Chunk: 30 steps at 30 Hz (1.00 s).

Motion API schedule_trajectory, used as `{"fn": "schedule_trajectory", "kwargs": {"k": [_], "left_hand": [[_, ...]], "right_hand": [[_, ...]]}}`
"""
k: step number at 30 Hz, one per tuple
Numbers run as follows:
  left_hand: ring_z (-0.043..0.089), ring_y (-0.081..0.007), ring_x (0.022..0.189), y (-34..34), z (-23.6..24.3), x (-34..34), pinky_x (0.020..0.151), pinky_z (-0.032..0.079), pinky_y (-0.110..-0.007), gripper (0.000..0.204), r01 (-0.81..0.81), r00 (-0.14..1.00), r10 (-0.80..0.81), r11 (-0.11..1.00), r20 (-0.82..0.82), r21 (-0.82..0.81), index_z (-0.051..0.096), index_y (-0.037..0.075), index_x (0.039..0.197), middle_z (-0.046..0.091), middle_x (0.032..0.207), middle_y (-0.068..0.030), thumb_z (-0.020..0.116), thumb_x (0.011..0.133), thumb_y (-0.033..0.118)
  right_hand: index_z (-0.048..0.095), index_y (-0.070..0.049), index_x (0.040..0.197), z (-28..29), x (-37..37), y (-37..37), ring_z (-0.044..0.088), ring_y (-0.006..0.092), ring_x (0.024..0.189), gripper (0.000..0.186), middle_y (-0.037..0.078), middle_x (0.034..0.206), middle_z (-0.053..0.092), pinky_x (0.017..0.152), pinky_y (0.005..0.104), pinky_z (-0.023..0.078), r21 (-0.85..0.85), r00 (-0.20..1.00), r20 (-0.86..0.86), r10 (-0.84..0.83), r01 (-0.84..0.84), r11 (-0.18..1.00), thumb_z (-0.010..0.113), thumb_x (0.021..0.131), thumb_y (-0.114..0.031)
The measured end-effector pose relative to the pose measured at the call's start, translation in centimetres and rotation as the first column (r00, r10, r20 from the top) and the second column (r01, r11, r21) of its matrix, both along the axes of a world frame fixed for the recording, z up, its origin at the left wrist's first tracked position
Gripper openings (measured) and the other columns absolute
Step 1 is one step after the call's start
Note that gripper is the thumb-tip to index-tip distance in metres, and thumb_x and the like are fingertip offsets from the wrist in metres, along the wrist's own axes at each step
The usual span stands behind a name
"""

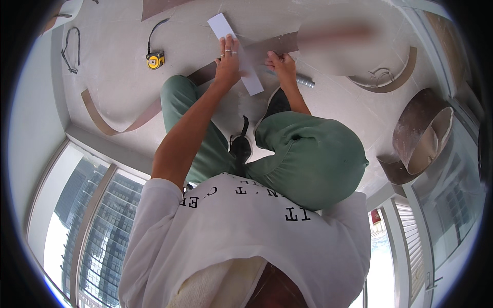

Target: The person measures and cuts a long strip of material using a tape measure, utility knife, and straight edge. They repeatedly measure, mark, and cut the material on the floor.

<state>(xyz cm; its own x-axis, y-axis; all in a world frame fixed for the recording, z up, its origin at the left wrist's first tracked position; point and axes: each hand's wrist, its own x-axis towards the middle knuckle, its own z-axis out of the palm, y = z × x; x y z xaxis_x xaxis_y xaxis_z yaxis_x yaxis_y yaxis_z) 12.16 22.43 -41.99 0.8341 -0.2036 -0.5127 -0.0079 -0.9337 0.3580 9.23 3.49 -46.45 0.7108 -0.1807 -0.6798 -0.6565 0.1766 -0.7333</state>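
- White strip [251,80] is at upper centre of the frame, lying over the brown strip [281,45] on the floor [118,66]
- Left hand [228,65] rests on the white strip with fingers extended, not wrapped round it; reads as pinning it so it can't slide over the brown one
- Hand sits roughly mid-length, about where the two strips cross, so the pressure probably goes through both
- Right hand [283,66] is just right of the crossing, fingers bent in, narrow; cannot tell if it grips anything
- Grey ribbed tool [306,82] shows just beyond that hand's lower right; held or lying loose, can't tell
- White strip's long axis: tilted off vertical, one end toward top centre, the other down-right toward the black shoe [277,104]
- Brown strip's long axis: from behind the green left knee [178,84] up-right, ending in a blurred patch; crosses the white one near square
- Tape measure [155,60], upper left, well apart from both hands; within view but out of the way
- Coiled brown strip [411,123], right of frame, set aside; its curl suggests springy stock, a fair reason to press the flat piece down
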Motion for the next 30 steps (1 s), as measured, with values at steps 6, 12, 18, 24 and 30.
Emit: {"fn": "schedule_trajectory", "kwargs": {"k": [6, 12, 18, 24, 30], "left_hand": [[0.005, -0.042, 0.151, 0.9, -1.0, -0.9, 0.105, 0.04, -0.066, 0.124, 0.006, 0.995, 0.004, 0.995, 0.103, -0.098, 0.016, 0.004, 0.155, 0.004, 0.164, -0.019, 0.094, 0.059, 0.022], [0.01, -0.0486, 0.148, 0.7, -1.8, -0.5, 0.119, 0.024, -0.053, 0.118, 0.127, 0.98, -0.105, 0.984, 0.171, -0.122, 0.016, -0.007, 0.152, 0.008, 0.161, -0.0275, 0.091, 0.065, 0.021], [0.02, -0.0402, 0.148, 5.1, -1.3, 2.7, 0.119, 0.026, -0.046, 0.083, 0.321, 0.946, -0.297, 0.916, 0.128, -0.24, 0.036, -0.004, 0.147, 0.024, 0.159, -0.0222, 0.079, 0.082, 0.023], [0.052, -0.0374, 0.128, 9.6, 0.5, 6.0, 0.106, 0.044, -0.045, 0.061, 0.064, 0.97, 0.038, 0.912, 0.24, -0.405, 0.044, 0.007, 0.142, 0.047, 0.143, -0.0222, 0.07, 0.091, 0.029], [0.063, -0.0347, 0.112, 3.1, 4.5, 4.6, 0.097, 0.05, -0.043, 0.087, 0.064, 0.992, -0.102, 0.919, -0.077, -0.389, 0.04, 0.005, 0.143, 0.056, 0.128, -0.0227, 0.075, 0.082, 0.055]], "right_hand": [[0.047, -0.004, 0.13, 3.9, -5.4, 3.2, 0.061, 0.0338, 0.106, 0.07, 0.019, 0.114, 0.06, 0.088, 0.0475, 0.049, -0.661, 0.697, 0.145, 0.703, -0.46, 0.593, 0.081, 0.077, -0.037], [0.031, -0.008, 0.147, 2.2, -5.5, 4.2, 0.053, 0.0387, 0.111, 0.093, 0.019, 0.125, 0.05, 0.092, 0.0494, 0.045, -0.833, 0.59, 0.138, 0.796, -0.365, 0.416, 0.081, 0.071, -0.029], [0.033, -0.009, 0.147, 2.3, -5.4, 3.5, 0.052, 0.0395, 0.112, 0.082, 0.021, 0.122, 0.051, 0.092, 0.0512, 0.045, -0.726, 0.684, 0.219, 0.695, -0.361, 0.585, 0.071, 0.075, -0.019], [0.035, -0.007, 0.146, 5.7, -5.5, 1.3, 0.053, 0.0408, 0.111, 0.077, 0.023, 0.124, 0.053, 0.097, 0.0501, 0.044, -0.578, 0.681, 0.445, 0.582, -0.278, 0.767, 0.069, 0.078, -0.02], [0.035, -0.003, 0.145, 9.1, -11.9, -6.2, 0.054, 0.029, 0.103, 0.08, 0.017, 0.122, 0.053, 0.091, 0.042, 0.046, -0.675, 0.743, 0.398, 0.538, -0.16, 0.721, 0.074, 0.075, -0.01]]}}
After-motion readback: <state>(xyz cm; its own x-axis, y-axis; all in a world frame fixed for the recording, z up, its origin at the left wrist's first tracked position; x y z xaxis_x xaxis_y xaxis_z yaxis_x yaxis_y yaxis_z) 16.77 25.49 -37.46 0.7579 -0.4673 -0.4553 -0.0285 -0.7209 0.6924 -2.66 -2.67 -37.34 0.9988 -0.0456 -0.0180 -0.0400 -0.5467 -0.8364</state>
